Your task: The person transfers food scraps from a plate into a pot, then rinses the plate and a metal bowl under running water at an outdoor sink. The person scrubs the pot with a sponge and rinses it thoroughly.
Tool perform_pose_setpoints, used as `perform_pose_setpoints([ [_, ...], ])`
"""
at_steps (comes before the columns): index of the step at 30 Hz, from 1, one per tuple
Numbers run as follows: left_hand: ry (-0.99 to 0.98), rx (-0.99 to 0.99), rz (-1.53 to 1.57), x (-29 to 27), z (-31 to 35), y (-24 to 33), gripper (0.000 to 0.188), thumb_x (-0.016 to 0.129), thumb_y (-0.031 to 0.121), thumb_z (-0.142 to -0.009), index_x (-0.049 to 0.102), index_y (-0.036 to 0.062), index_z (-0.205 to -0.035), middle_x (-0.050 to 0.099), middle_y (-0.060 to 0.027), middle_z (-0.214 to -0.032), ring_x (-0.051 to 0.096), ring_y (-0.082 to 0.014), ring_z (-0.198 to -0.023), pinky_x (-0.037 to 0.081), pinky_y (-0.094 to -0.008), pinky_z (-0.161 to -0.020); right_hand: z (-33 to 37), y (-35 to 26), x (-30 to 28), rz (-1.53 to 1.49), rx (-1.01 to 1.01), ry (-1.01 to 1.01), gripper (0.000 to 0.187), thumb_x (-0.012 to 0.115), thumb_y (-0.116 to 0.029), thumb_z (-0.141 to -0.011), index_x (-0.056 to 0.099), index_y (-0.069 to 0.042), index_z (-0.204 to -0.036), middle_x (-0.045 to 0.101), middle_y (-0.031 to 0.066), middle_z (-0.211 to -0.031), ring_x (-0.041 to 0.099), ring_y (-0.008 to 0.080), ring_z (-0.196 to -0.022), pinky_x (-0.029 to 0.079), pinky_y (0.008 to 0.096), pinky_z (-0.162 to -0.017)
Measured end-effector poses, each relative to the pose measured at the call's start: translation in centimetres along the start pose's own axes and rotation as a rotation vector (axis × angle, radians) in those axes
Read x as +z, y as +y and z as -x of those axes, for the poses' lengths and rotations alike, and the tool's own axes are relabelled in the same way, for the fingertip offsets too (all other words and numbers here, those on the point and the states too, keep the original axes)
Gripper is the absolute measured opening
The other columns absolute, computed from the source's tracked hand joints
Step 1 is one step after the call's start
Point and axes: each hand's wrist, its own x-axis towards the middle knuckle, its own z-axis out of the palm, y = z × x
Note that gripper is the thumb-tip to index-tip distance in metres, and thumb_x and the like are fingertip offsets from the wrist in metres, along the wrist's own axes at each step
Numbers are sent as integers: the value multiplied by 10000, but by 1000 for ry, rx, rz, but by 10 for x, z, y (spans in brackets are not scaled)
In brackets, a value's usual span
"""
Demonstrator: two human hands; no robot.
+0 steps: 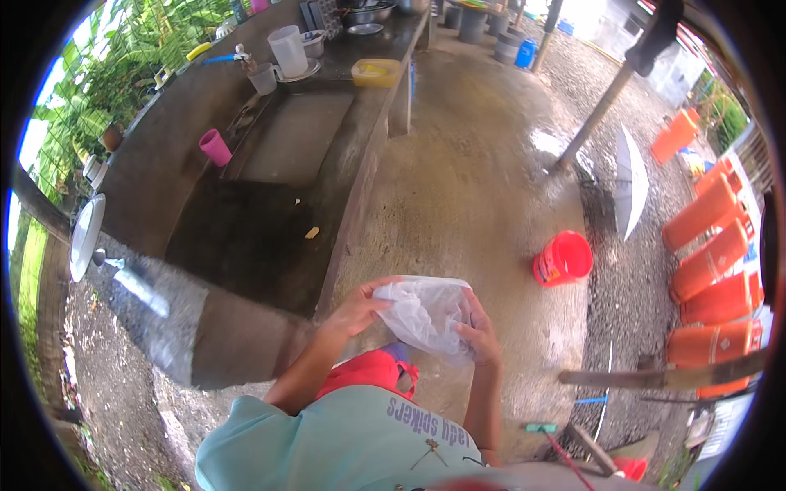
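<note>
Between my two hands a thin, clear plastic bag (pixel 426 309) is stretched out in front of my body, crumpled and see-through. My left hand (pixel 359 307) pinches its left upper edge. On the other side, my right hand (pixel 477 331) grips the bag's right edge with thumb and fingers. Whether anything lies inside the bag I cannot tell. To the left of the hands runs a low concrete sink counter (pixel 246 327), with two pale scraps in its dark basin. A red bucket (pixel 563 259) stands on the concrete floor to the right.
A pink cup (pixel 215 148), a clear pitcher (pixel 288 51) and a yellow tub (pixel 376 73) sit along the counter. Wooden posts (pixel 600 111) rise at the right. Beyond lie an open umbrella (pixel 630 184) and several orange containers (pixel 711 295) on gravel. A broom (pixel 541 428) lies at lower right.
</note>
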Motion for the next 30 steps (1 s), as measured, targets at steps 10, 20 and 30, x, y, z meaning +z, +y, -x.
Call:
perform_pose_setpoints([
  [10, 256, 95, -271, -2, -187, 96, 632, 661, -21, -673, 403, 84, -1240, 505, -150, -1162, 497, -287, -1095, 365, -366, -967, -165, -116, -47, 43, -175, -9, 1010, 643, 89, -592, 92, -51, -1428, 290, 149, -1389, 364, 244, -1244, 323, 312, -996],
  [20, -23, 660, -1214, -18, -363, 165, 339, 577, -80, -607, 597, 28, -929, 356, -206, -1333, 322, -379, -1258, 296, -397, -1029, -364, -202, -112, 64, -47, -82, 1010, 705, 29, -536, 197, -43, -1406, 374, 136, -1344, 405, 236, -1219, 316, 329, -1017],
  [30, 684, 212, -1189, -64, -520, 251, 346, 540, -69, -581, 576, 37, -908, 529, -127, -1162, 472, -306, -1149, 375, -342, -956, -614, -300, -209, -116, 164, -293, 656, 699, -48, -676, 422, -46, -1271, 547, 115, -1108, 546, 206, -1009, 432, 334, -895],
])
